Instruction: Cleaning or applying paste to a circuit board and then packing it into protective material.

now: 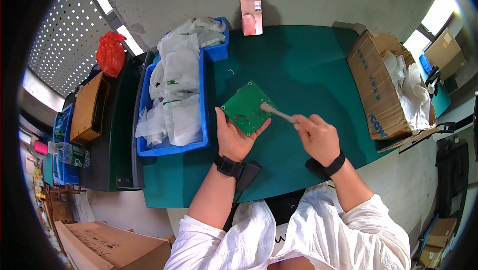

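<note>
Green circuit board (245, 103) sits in left hand (234, 139), near the right hand (319, 139).

Head view: the camera sits on your head, the left one of a side-by-side fisheye pair, and looks steeply down and forward over the bench (308, 81). Upright, unmirrored; picture left is your left. Your white sleeves (199, 242) lie nearest, along the lower edge, and your forearms (211, 198) reach up from there. Your left hand (234, 138) and right hand (318, 138) sit near mid-frame, at middle range. Beyond the bench's far edge, the grey wall (308, 11) fills the top. Coverage is very wide; straight edges bow toward a black rim.
</note>
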Demonstrator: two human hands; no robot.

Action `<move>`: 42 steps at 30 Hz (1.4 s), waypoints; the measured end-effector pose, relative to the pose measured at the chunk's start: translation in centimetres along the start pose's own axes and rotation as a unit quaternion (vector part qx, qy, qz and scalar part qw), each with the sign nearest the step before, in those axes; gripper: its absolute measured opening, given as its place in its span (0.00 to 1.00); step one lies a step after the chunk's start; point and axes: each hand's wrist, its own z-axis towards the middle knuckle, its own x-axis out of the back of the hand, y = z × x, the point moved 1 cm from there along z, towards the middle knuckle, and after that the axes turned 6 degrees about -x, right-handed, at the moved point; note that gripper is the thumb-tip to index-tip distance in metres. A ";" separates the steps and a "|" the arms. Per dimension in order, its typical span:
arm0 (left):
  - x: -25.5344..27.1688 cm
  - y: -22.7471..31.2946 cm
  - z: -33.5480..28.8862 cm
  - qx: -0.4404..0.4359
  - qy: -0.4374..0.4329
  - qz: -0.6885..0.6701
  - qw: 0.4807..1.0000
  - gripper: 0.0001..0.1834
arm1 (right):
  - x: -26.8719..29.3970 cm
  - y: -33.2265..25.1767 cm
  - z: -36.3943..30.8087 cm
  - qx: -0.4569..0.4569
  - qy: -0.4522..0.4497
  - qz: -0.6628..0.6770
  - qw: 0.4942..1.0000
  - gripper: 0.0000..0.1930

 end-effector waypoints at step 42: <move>-0.8 -0.7 -0.5 0.063 -0.019 0.043 0.997 0.40 | 0.3 1.9 3.1 0.010 0.047 0.056 0.997 0.08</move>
